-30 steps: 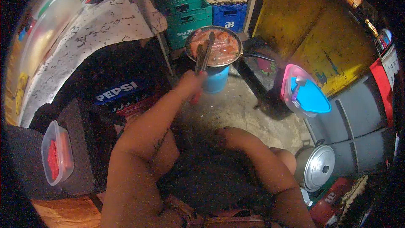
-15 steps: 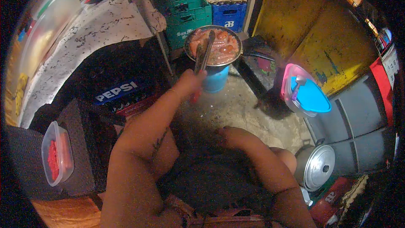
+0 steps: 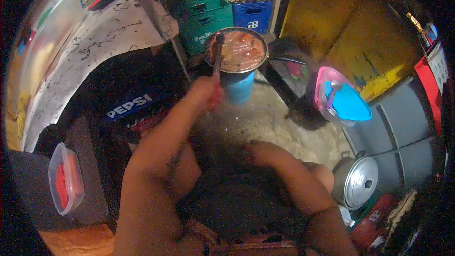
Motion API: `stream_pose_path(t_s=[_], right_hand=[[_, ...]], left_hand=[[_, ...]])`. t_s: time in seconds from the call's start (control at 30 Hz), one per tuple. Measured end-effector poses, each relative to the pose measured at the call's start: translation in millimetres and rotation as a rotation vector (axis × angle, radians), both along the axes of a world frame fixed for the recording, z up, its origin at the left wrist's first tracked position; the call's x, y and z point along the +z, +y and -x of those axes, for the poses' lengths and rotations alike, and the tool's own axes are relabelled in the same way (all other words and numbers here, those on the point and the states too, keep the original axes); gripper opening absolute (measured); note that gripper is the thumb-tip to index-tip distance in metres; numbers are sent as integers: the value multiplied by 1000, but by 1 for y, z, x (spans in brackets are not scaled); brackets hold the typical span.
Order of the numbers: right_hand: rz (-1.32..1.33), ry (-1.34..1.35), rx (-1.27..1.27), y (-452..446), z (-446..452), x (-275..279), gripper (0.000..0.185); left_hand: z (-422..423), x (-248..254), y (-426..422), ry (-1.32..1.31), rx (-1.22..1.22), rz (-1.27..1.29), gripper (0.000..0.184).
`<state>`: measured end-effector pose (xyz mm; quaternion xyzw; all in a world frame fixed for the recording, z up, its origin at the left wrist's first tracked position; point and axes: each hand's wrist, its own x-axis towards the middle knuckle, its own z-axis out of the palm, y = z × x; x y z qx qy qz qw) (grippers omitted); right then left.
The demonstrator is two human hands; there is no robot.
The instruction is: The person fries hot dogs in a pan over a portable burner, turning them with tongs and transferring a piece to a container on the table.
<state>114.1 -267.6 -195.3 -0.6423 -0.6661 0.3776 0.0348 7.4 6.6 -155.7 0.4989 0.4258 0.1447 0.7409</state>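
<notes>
My left hand (image 3: 207, 91) is closed round the red-handled end of dark metal tongs (image 3: 218, 59). The tips of the tongs are at the left side of a round frying pan (image 3: 266, 56). Reddish food pieces (image 3: 244, 50) lie in the pan in what looks like bubbling oil or sauce. A blue cylinder (image 3: 241, 88) stands beneath the pan. Low in front of my body, near my leg, is my right hand (image 3: 258, 152); its fingers are in shadow, and I cannot make out whether it holds anything.
A pink-rimmed tub (image 3: 322, 92) with a blue lid and a spoon stands to the right, above a lidded pot (image 3: 361, 183). At left are a clear container of red food (image 3: 66, 180) and a Pepsi crate (image 3: 129, 106). Green (image 3: 204, 16) and blue crates (image 3: 252, 17) stand behind the pan.
My left hand has moved slightly left and down, bringing the tongs from the middle of the pan to its left side. The tong arms look closer together. My right hand has barely moved.
</notes>
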Motion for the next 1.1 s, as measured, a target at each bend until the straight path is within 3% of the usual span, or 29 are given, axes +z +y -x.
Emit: stream_pose_path(t_s=[0.07, 0.47, 0.67, 0.77, 0.87, 0.97, 1.1], right_hand=[[-42, -5, -26, -2, 1, -15, 60], [49, -69, 49, 6, 0, -11, 61], [60, -109, 34, 7, 2, -11, 57], [14, -72, 18, 6, 4, 9, 54], [9, -91, -4, 6, 6, 3, 54], [17, -81, 2, 6, 5, -2, 52], [73, -77, 27, 10, 5, -1, 50]], left_hand=[[0, 4, 1, -4, 84, 45, 36], [13, -4, 13, -39, -3, 124, 36], [14, 13, 5, 80, -8, -62, 39], [21, 14, 13, -12, -31, -37, 39], [26, 49, -1, 56, 27, -127, 34], [37, 45, 13, 109, 6, -252, 31], [48, 58, 19, 351, -4, -621, 31]])
